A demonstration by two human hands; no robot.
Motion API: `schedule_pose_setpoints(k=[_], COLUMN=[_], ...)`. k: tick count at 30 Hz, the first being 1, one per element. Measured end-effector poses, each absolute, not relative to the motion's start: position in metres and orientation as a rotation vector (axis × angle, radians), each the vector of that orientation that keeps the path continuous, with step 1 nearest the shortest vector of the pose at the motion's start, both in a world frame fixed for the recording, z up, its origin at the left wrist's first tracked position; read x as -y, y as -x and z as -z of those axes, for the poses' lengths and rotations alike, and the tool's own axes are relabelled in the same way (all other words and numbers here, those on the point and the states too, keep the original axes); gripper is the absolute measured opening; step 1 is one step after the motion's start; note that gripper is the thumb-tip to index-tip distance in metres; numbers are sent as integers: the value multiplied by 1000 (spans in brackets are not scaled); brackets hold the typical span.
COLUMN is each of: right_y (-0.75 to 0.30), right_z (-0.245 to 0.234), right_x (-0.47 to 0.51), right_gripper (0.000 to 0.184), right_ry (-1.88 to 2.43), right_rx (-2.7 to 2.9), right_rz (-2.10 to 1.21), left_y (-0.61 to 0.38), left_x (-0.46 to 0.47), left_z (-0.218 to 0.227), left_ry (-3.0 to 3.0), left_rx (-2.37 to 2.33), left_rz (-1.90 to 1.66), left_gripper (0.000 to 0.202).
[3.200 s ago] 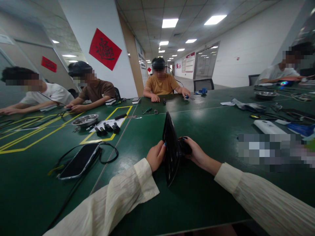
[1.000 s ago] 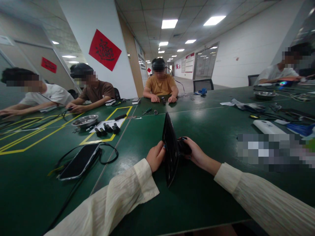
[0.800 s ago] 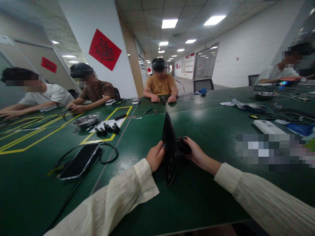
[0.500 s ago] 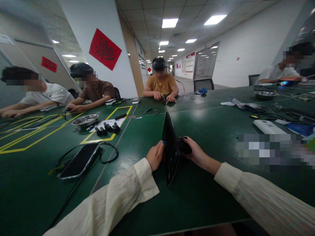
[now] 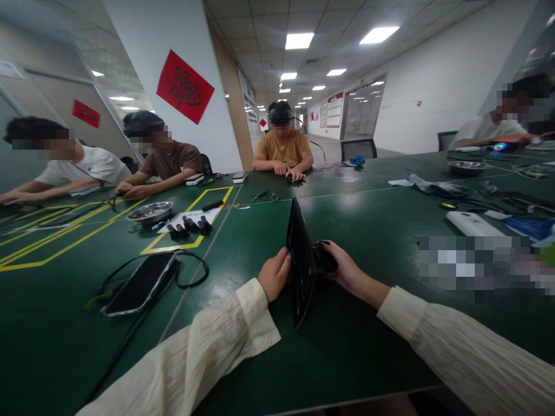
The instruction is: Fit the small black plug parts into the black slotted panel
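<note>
Between my hands a flat black panel [image 5: 300, 271] stands on edge above the table, seen almost edge-on. A bulky black part [image 5: 326, 257] sticks out from its right side. My right hand [image 5: 342, 263] is closed around that part, thumb on top. On the other side my left hand [image 5: 275, 274] is closed with its thumb against the panel's left face; its other fingers are mostly hidden. The panel's exact kind does not show.
A phone [image 5: 141, 283] with a black cable lies at left on the green table [image 5: 243, 352]. Beyond it are several black cylindrical parts [image 5: 188, 226] and a metal bowl [image 5: 150, 212]. A white device [image 5: 474, 224] and cables lie at right. Co-workers sit around the table.
My left thumb has shifted slightly on the panel's face; the panel and my right hand stay in place. Across the table, a co-worker's hands have come closer together.
</note>
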State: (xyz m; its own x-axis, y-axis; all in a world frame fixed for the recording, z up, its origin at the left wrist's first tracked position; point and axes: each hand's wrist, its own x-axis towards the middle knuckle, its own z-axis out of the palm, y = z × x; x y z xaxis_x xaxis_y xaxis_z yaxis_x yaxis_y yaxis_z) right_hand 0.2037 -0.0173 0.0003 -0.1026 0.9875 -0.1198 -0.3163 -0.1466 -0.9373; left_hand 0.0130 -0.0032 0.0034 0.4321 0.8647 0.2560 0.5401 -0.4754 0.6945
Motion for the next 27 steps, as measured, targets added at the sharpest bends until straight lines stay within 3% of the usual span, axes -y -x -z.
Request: schedule_pose_setpoints(k=[27], right_y=[-204], right_z=[-2], right_x=[18], right_gripper=[19], right_ry=[1019], right_rx=[950], right_rz=[-1514], left_y=[-14], left_x=[4], left_z=[-5], left_ry=[-2219], left_rx=[-1243], left_rz=[-827], left_gripper=[29])
